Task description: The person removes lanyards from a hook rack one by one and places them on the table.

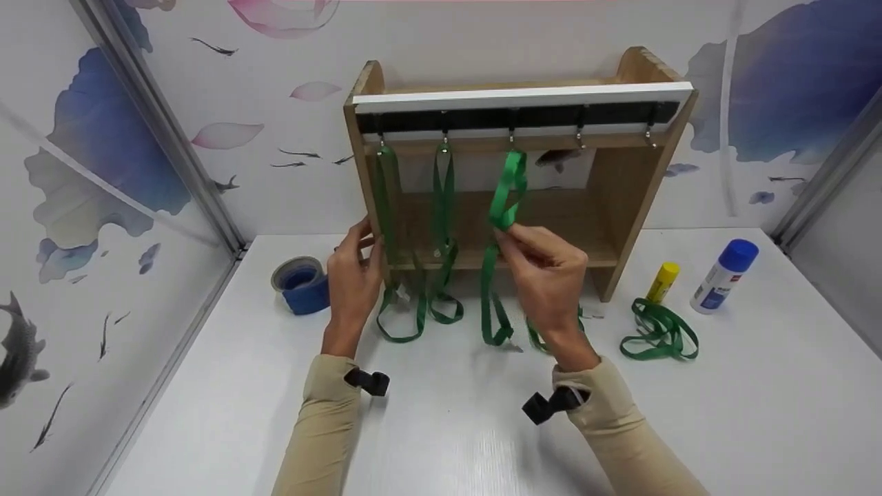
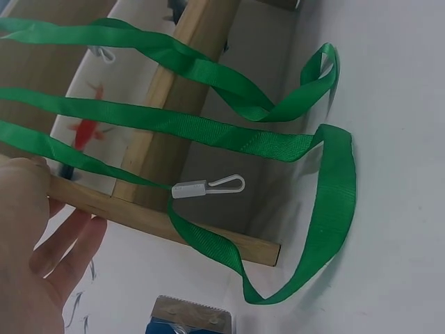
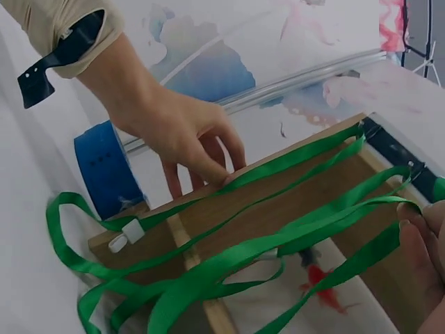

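Head view: on the counter [image 1: 441, 441] stands a wooden shelf [image 1: 627, 196], its side gripped by the left hand [image 1: 354, 281], apparently for steadiness; the right hand [image 1: 553, 275] pinches a green lanyard [image 1: 503, 218] below the middle hook [image 1: 511, 138], presumably keeping its loop spread.

A wooden rack [image 1: 628, 182] with a white-and-black strip of hooks [image 1: 511, 136] is standing at the far side of the worktop [image 1: 448, 441]. Two green lanyards [image 1: 450, 186] are hanging from its two leftmost hooks; a third lanyard [image 1: 501, 207] is dangling, looped, beneath the middle hook, the right fingers [image 1: 534, 241] pinching it.
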### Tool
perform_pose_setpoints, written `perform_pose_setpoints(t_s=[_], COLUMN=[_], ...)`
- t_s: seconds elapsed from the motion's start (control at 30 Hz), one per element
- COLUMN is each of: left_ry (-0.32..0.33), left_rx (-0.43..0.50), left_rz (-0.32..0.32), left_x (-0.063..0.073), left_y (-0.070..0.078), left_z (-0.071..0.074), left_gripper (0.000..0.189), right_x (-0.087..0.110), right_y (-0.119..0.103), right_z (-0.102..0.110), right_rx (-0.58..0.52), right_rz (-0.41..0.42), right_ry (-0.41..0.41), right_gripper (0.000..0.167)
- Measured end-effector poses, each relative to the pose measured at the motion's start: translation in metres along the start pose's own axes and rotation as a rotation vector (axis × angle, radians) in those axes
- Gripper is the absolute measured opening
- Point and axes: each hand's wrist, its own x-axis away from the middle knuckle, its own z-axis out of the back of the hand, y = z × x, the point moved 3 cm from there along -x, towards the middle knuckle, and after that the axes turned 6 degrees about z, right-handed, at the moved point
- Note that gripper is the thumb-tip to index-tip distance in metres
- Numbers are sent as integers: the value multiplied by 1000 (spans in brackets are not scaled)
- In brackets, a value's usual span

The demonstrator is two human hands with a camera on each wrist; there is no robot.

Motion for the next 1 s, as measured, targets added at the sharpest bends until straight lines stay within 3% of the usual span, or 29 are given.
perform_pose_setpoints(t_s=[0.1,0.2,0.3,0.43,0.57,0.77,0.93,1.0], left_ry=[2,5,3,2,2,-6,-3,1], left_rx=[0,1,1,-3,-4,6,8,7], left_rz=[-3,-7,-7,-6,1,15,18,17], left_x=[0,0,-1,-2,-2,0,1,1], left_y=[0,0,0,0,-1,-1,-1,0], left_z=[0,0,-1,-1,-1,-2,-1,-1], left_gripper=[42,42,43,43,42,43,43,43], right_x=[-2,-1,3,4,-1,-3,3,5], right_y=[-14,-20,-17,-11,-5,1,5,5], right_z=[-1,0,4,12,21,29,31,32], right_rx=[36,96,167,260,294,302,318,272], right_rz=[140,194,146,6,-103,-138,-168,-206], right_ry=[-65,-197,-380,-562,-596,-593,-698,-737], right_gripper=[22,25,26,24,21,15,14,16])
